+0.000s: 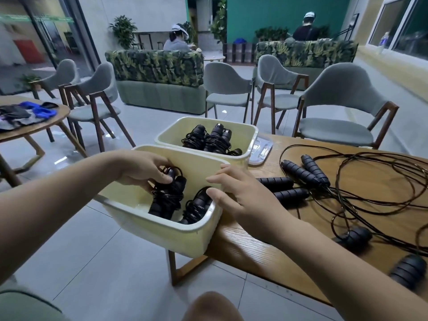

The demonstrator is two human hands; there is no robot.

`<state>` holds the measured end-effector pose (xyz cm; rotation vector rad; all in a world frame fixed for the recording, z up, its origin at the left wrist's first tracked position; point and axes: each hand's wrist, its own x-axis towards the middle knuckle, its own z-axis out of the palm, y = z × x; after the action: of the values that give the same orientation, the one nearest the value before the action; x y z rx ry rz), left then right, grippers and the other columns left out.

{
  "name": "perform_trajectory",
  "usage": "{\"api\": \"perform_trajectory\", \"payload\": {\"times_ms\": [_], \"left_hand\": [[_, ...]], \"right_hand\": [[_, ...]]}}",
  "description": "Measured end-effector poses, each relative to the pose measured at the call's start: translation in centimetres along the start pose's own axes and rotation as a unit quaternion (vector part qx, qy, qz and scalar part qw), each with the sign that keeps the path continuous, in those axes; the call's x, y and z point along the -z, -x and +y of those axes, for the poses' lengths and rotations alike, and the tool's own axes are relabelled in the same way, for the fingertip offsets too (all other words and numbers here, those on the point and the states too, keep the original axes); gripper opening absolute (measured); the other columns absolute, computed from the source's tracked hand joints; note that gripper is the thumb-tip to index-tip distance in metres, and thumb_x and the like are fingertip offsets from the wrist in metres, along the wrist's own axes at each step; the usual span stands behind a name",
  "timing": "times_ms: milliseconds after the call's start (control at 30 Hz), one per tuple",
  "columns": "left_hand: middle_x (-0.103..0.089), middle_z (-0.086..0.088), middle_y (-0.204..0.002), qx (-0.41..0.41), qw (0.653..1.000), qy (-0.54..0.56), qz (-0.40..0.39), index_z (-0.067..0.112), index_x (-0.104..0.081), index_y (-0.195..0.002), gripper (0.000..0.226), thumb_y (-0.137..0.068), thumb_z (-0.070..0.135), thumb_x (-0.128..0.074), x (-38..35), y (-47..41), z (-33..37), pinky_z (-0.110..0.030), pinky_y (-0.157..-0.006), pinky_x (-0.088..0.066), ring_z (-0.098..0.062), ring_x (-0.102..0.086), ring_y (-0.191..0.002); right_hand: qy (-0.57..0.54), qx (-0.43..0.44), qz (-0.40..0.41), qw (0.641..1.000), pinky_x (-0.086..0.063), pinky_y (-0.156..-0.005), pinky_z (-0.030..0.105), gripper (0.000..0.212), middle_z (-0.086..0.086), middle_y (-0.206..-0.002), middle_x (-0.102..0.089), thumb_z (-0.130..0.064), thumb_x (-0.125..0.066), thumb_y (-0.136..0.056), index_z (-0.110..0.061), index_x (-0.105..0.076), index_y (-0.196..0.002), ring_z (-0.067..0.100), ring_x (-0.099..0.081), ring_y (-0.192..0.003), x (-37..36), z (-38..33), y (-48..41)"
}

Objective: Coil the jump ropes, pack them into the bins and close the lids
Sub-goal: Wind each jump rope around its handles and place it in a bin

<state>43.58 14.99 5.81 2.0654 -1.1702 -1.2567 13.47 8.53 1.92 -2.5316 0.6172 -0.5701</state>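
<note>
The left hand (141,169) is down inside the near cream-yellow plastic bin (162,237). Its fingers are curled round a coiled black jump rope bundle (169,198), whose long axis runs from the hand toward the bin's near wall. The right hand (240,195) holds nothing. Its fingers are nearly straight and rest on the right rim of the same bin, I think to steady it, because the bin seems to stand partly over the left edge of the brown wooden counter (266,246). A second coiled black rope (196,208) lies just beside the held one, so the free place is narrow. The next rope to coil lies to the right: a pair of black ribbed foam handles (282,188) is just beside the right hand, lying left to right, so this hand is nearer. Beyond them the loose black cords (370,181) cross each other and may tangle when pulled. The far cream bin (245,133) holds more coiled ropes (210,139), and a white lid (261,151) lies at its right side.
</note>
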Motion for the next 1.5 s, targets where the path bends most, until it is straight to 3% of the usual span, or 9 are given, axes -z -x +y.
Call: {"api": "perform_trajectory", "payload": {"times_ms": [133,267,400,500,667,1000,1300,1433,1500], "left_hand": [[-0.072,-0.017,-0.133,0.043,0.995,0.070,-0.052,0.014,-0.056,-0.145,0.046,-0.102,0.001,-0.065,-0.1,-1.5,-1.4,-0.054,-0.095,-0.060,-0.035,-0.073,-0.113],[-0.074,-0.011,-0.132,0.055,0.991,0.083,-0.086,0.018,-0.049,-0.152,0.050,-0.105,0.007,-0.062,0.1,-1.9,-2.2,-0.043,-0.091,-0.062,-0.031,-0.074,-0.115],[-0.072,-0.005,-0.134,0.065,0.997,-0.029,-0.041,0.019,-0.048,-0.155,0.060,-0.101,0.027,-0.072,-0.1,-2.4,-2.5,-0.036,-0.092,-0.063,-0.025,-0.076,-0.112],[-0.075,-0.009,-0.118,0.060,0.991,-0.116,0.026,0.011,-0.064,-0.134,0.050,-0.094,0.038,-0.079,0.2,-2.5,-2.6,-0.040,-0.091,-0.065,-0.026,-0.080,-0.097],[-0.081,-0.005,-0.080,0.044,0.964,-0.249,0.087,0.008,-0.073,-0.097,0.040,-0.093,0.048,-0.079,0.0,-1.2,-1.6,-0.031,-0.065,-0.064,-0.022,-0.081,-0.075],[-0.080,-0.004,-0.078,0.040,0.938,-0.321,0.123,0.007,-0.070,-0.094,0.043,-0.102,0.049,-0.066,-1.3,1.0,-0.1,-0.033,-0.062,-0.065,-0.020,-0.079,-0.066],[-0.076,-0.002,-0.071,-0.086,0.937,-0.280,0.190,0.015,-0.069,-0.090,0.036,-0.100,0.050,-0.068,-4.6,2.9,5.6,-0.027,-0.058,-0.049,-0.014,-0.068,-0.059],[-0.073,-0.002,-0.073,-0.167,0.937,-0.230,0.204,0.016,-0.069,-0.090,0.033,-0.100,0.048,-0.069,-8.7,3.3,9.4,-0.030,-0.062,-0.050,-0.016,-0.065,-0.061],[-0.072,-0.001,-0.071,-0.197,0.940,-0.204,0.188,0.017,-0.070,-0.089,0.033,-0.099,0.049,-0.070,-10.9,3.3,11.4,-0.031,-0.063,-0.051,-0.013,-0.064,-0.059]], "right_hand": [[0.001,0.007,0.009,1.000,-0.015,-0.111,0.006,0.041,-0.017,-0.144,-0.053,-0.051,-0.048,-0.111,-0.032,-0.065,-0.144,-0.004,-0.024,-0.152,-0.4,0.1,0.0],[0.004,0.005,0.009,1.000,-0.016,-0.115,0.010,0.041,-0.016,-0.145,-0.053,-0.050,-0.046,-0.112,-0.032,-0.063,-0.146,-0.002,-0.021,-0.154,-0.7,0.0,0.0],[0.006,-0.002,0.005,1.000,-0.018,-0.119,0.018,0.043,-0.016,-0.147,-0.052,-0.050,-0.044,-0.113,-0.032,-0.060,-0.149,-0.003,-0.018,-0.156,-0.8,0.0,0.1],[0.004,-0.006,0.001,1.000,-0.015,-0.119,0.016,0.045,-0.017,-0.150,-0.051,-0.050,-0.042,-0.113,-0.032,-0.059,-0.150,-0.003,-0.016,-0.157,-0.7,-0.1,0.2],[0.000,-0.013,-0.010,1.000,-0.019,-0.118,0.018,0.047,-0.016,-0.153,-0.049,-0.051,-0.042,-0.113,-0.031,-0.057,-0.152,-0.003,-0.017,-0.156,-0.3,-0.4,0.3],[-0.038,0.000,0.024,0.999,-0.034,-0.125,0.034,0.047,-0.020,-0.161,-0.044,-0.053,-0.044,-0.112,-0.033,-0.055,-0.153,-0.002,-0.031,-0.153,0.0,0.6,1.1],[-0.020,-0.001,0.037,0.999,-0.029,-0.115,0.018,0.045,-0.018,-0.162,-0.042,-0.045,-0.053,-0.111,-0.030,-0.053,-0.154,0.001,-0.038,-0.148,1.6,2.5,2.8],[-0.026,-0.026,0.030,0.999,-0.046,-0.111,0.027,0.047,-0.017,-0.152,-0.048,-0.047,-0.054,-0.110,-0.032,-0.052,-0.154,0.001,-0.054,-0.129,3.7,3.7,4.6],[-0.027,-0.042,0.039,0.998,-0.045,-0.103,0.013,0.045,-0.017,-0.144,-0.052,-0.045,-0.056,-0.109,-0.033,-0.054,-0.152,-0.002,-0.057,-0.121,5.0,4.4,6.0]]}}
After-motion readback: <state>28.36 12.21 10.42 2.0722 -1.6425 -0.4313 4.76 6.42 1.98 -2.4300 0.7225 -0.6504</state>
